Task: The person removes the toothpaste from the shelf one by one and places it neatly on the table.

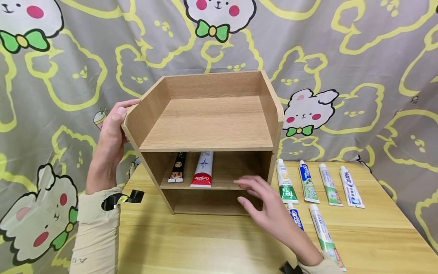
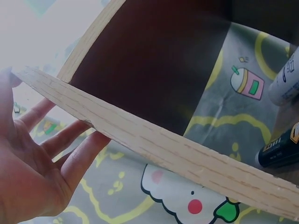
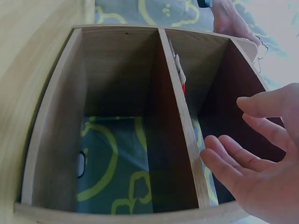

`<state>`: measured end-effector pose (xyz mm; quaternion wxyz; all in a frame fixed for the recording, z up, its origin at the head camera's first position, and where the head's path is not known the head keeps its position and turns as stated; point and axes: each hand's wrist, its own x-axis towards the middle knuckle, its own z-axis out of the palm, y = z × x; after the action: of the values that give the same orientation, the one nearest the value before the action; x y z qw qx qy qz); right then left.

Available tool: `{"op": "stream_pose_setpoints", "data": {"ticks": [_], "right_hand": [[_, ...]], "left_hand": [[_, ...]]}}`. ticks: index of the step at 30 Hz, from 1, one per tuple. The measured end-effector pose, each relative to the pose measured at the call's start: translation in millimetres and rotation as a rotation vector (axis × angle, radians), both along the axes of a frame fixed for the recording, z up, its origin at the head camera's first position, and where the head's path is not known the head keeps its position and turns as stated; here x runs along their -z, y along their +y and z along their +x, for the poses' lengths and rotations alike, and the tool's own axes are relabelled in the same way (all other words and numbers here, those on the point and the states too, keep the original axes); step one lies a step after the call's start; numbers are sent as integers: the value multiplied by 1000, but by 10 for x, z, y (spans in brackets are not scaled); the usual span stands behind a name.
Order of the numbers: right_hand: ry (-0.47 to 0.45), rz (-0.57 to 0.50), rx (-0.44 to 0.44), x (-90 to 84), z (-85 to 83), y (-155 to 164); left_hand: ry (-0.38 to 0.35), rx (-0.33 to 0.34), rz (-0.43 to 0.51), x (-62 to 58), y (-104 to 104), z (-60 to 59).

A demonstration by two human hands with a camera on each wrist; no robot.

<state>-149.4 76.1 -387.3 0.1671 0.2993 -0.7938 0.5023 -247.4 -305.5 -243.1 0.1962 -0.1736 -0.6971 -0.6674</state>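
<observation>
A wooden desktop shelf (image 1: 205,144) with two compartments under an open top tray stands on the table. My left hand (image 1: 111,133) holds the upper left side panel (image 2: 140,128), thumb by its edge and fingers along the outer face. My right hand (image 1: 265,203) is in front of the right part of the upper compartment, fingers spread with nothing between them; its fingertips (image 3: 212,156) overlap the middle board's front edge. On that board lie a black toothpaste tube (image 1: 178,167) and, right of it, a red-and-white Colgate tube (image 1: 202,171).
Right of the shelf, several toothpaste tubes lie on the table (image 1: 205,243): a green-and-white one (image 1: 286,182), a blue-and-green one (image 1: 308,182) and others. Nearer lie a long white-green tube (image 1: 323,232) and a blue one (image 1: 295,217) partly behind my right hand. A patterned curtain (image 1: 226,53) hangs behind.
</observation>
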Motion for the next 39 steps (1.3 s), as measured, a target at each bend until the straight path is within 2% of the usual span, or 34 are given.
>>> {"op": "stream_pose_setpoints", "data": {"ticks": [7,15,23,29,39], "right_hand": [[108,35,65,-31,-154,-211],[18,86,74,-124,-311,-463],[-69,96,85,-137,-461,-672],[-92,110,132,-134,-551,-851],[-81,312,260,-168,-617,-1114]], "left_hand": [[-1,2,7,1,1,-3],[4,-3,15,8,-5,11],[6,0,16,6,15,2],[8,5,17,7,21,-8],[5,-4,21,5,18,2]]}}
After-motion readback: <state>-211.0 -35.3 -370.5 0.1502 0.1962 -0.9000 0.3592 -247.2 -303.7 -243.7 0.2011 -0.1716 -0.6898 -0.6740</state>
